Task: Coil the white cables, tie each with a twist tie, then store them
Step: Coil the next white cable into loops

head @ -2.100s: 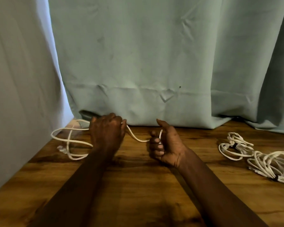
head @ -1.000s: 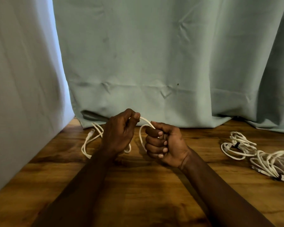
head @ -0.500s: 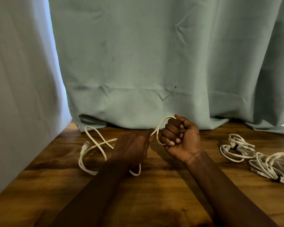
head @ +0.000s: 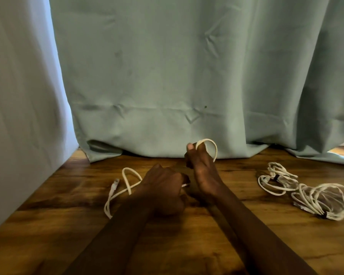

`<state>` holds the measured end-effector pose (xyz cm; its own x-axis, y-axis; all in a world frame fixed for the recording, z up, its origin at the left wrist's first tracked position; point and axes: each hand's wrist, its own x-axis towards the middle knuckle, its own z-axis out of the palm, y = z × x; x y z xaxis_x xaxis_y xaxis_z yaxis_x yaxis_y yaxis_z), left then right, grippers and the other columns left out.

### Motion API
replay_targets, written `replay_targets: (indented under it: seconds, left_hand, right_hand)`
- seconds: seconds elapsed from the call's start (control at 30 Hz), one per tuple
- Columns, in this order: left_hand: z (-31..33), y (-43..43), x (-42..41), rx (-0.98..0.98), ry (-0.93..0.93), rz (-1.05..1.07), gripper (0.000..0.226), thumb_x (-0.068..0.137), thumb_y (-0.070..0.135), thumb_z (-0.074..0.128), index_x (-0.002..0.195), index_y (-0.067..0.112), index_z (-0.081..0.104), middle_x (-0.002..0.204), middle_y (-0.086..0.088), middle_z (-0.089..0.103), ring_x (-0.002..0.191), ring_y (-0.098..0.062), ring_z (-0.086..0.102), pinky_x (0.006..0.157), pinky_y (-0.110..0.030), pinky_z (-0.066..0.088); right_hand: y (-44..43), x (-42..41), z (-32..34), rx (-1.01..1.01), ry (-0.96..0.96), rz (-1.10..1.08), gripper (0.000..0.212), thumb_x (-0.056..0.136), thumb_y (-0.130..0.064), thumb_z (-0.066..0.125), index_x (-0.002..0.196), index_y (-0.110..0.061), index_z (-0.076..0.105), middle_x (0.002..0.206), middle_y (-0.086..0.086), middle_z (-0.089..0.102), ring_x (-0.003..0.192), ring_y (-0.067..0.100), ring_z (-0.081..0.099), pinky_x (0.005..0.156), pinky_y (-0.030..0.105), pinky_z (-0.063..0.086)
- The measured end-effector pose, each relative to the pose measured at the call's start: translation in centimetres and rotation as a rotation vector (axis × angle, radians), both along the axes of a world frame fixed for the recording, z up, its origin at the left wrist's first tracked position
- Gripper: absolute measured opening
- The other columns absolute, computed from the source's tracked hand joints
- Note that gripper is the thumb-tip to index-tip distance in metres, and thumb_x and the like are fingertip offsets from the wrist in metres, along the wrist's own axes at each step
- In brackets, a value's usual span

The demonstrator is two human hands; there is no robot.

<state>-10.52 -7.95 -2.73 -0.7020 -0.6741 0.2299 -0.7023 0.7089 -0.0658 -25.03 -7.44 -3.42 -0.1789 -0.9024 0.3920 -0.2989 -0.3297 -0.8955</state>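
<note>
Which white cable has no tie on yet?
The cable in the left hand and right hand: loose, untied. The small bundle and large bundle on the right are both tied.

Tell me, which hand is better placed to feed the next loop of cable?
Left, probably. The left hand grips the white cable beside its slack on the table; the right hand is raised, holding a loop.

Both forearms are extended forward, with the hands brought close together. The right hand [head: 202, 167] is held higher, its fingers curled round a loop of the white cable [head: 215, 150]. The left hand [head: 163, 187] is held lower, knuckles up, closed on the same cable.
</note>
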Motion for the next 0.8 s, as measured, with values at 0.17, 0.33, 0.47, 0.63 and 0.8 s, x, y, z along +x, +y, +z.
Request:
replay_targets:
  seconds: [0.17,0.33,0.47,0.63,0.8]
  left_hand:
    - [1.1,-0.7,2.8,-0.163,0.219,-0.013,0.051,0.077,0.06,0.037,0.101,0.031,0.072,0.096,0.003,0.073,0.097,-0.022,0.064,0.094,-0.036,0.036]
    - [1.4,-2.9,5.3,-0.306,0.356,-0.008,0.036,0.074,0.053,0.047,0.086,0.033,0.075,0.075,0.008,0.067,0.082,-0.022,0.064,0.084,-0.037,0.035]
    - [1.0,-4.1,6.4,-0.416,0.493,0.006,0.032,0.082,0.064,0.066,0.079,0.033,0.073,0.075,0.013,0.064,0.079,-0.015,0.059,0.084,-0.039,0.037]
    - [0.4,-4.9,7.1,-0.471,0.655,0.092,0.055,0.09,0.075,0.052,0.067,0.027,0.063,0.068,0.01,0.059,0.074,-0.015,0.056,0.082,-0.041,0.038]
    - [-0.2,-5.0,5.8,-0.449,0.557,0.123,0.071,0.104,0.068,0.02,0.067,0.024,0.061,0.064,0.004,0.062,0.069,-0.025,0.061,0.079,-0.04,0.037]
  right_hand:
    - [-0.2,0.2,-0.2,-0.06,0.703,-0.014,0.051,0.103,-0.065,0.02,0.105,-0.022,0.048,0.086,-0.003,0.065,0.079,0.016,0.062,0.069,0.038,0.044]
    - [-0.4,1.0,-0.5,-0.05,0.691,0.035,0.059,0.099,-0.071,0.019,0.084,-0.03,0.059,0.076,-0.006,0.065,0.073,0.016,0.061,0.067,0.039,0.047]
    - [-0.2,1.1,-0.4,0.224,-0.059,0.334,0.05,0.108,-0.043,0.044,0.061,-0.026,0.05,0.052,-0.006,0.037,0.044,0.01,0.03,0.047,0.029,0.025]
    - [0.3,0.0,0.3,0.572,-0.65,0.996,0.044,0.102,-0.037,0.045,0.063,-0.023,0.028,0.048,-0.006,0.018,0.039,0.01,0.014,0.037,0.021,0.018]
    - [0.6,0.8,0.5,0.505,-0.853,1.151,0.043,0.104,-0.032,0.043,0.064,-0.024,0.03,0.048,-0.006,0.024,0.039,0.011,0.021,0.041,0.025,0.02]
